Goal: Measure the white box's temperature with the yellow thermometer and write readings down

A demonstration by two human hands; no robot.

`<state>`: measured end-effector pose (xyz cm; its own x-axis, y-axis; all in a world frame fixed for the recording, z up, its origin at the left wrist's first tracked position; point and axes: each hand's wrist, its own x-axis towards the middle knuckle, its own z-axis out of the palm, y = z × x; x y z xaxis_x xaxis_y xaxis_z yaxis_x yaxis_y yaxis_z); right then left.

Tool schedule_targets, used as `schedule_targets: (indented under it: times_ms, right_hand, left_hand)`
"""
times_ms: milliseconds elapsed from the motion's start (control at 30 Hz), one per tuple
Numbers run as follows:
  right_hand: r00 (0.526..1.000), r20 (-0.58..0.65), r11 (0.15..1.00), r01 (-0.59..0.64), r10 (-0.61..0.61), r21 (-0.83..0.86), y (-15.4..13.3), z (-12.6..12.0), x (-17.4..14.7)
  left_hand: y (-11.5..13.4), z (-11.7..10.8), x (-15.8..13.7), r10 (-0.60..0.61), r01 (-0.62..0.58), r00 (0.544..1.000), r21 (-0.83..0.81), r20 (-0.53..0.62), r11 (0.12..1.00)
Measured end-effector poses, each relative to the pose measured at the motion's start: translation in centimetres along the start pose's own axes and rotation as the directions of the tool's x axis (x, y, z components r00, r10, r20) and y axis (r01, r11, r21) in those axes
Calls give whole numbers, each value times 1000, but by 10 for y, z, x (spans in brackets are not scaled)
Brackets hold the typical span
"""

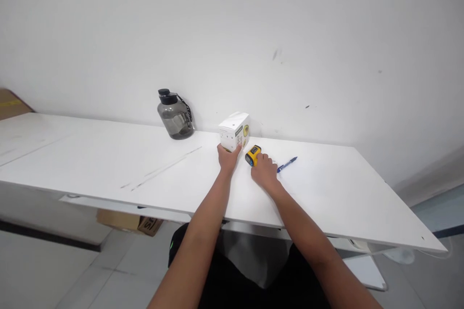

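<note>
A white carton with green and yellow print stands on the white table close to the wall. My left hand grips its lower near end, with thumb and fingers on opposite sides. Just to the right, my right hand is closed around a yellow and black handheld meter with a small screen. The hand covers part of the meter, so its exact kind cannot be made out. Beside the right hand lies a blue pen, and a small white piece, partly hidden, shows between them.
A large grey see-through water jug with a black lid and strap stands left of the carton, near the wall. A cardboard box sits at the table's far left. Another carton is below the table.
</note>
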<state>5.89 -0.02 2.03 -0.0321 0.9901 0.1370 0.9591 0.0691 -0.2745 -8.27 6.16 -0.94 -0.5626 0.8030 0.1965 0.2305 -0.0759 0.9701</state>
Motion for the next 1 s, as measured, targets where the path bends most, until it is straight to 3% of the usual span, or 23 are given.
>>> schedule_targets:
  times_ms: [233,567,767,867,1000]
  right_hand:
    - [994,23,994,-105,106,-4,4,5,12]
    - [995,97,1000,-9,8,8,25,-7,10]
    - [1000,-9,984,-14,16,178,35,-13,0]
    - [994,-43,894,-76,105,442,41,-18,-4]
    - [980,-51,568,-68,190,820,40,-24,-5]
  left_hand:
    - [-2,0,-1,5,-5,1000,-29,7,1000]
    - [0,-1,-3,31,-34,999,-142,-23,989]
    - [8,-2,-9,1,-5,1000,-177,-24,984]
    - [13,-3,-12,-2,2,1000,-230,-1,973]
    - [22,-1,-16,17,-7,999,-300,31,954]
